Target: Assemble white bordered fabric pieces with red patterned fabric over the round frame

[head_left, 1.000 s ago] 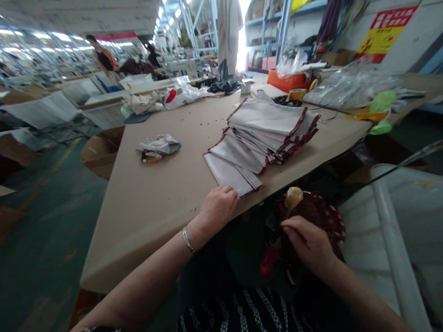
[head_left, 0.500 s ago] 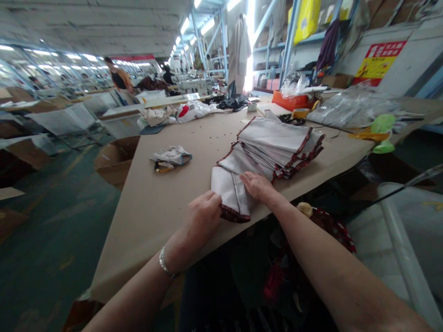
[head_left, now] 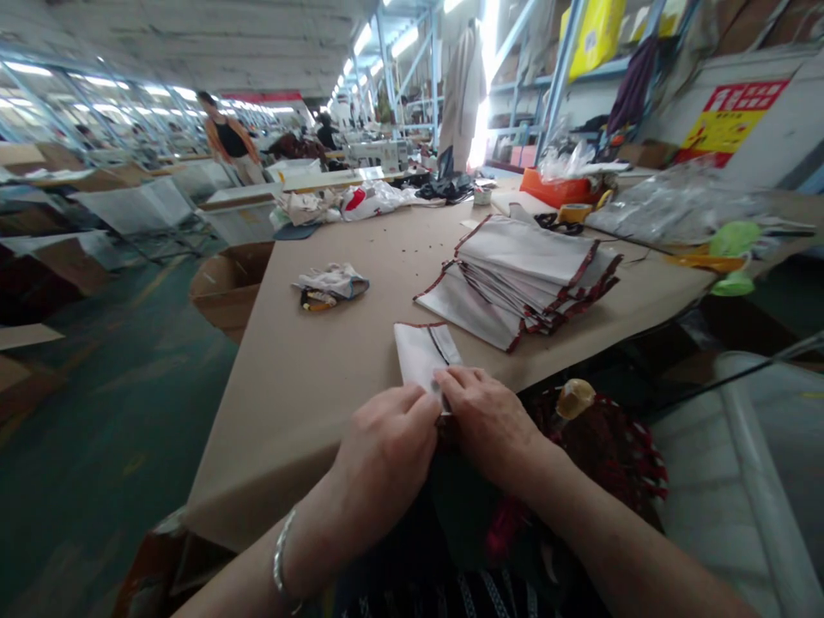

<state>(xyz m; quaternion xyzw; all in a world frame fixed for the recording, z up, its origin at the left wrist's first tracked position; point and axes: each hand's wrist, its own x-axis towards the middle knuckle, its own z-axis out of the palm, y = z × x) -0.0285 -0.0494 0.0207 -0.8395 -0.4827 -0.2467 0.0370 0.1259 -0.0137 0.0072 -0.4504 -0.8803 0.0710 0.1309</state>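
Note:
A folded whitish fabric piece with dark red edging lies at the table's near edge, a dark seam running along it. My left hand is closed on its near left edge. On the near right part, my right hand grips the same piece, thumb and fingers pinched close to my left hand. The near end of the fabric is mostly hidden behind my hands. Beyond them to the right lies a fanned stack of similar fabric pieces with dark red trim, apart from the one I hold.
A crumpled pale glove-like cloth lies left on the table. Plastic bags, an orange box and tape sit at the back right. A cardboard box stands left; another person is far off.
The held fabric piece has come away from the stack toward me, to the table edge. My right hand has moved down beside my left and now grips the piece.

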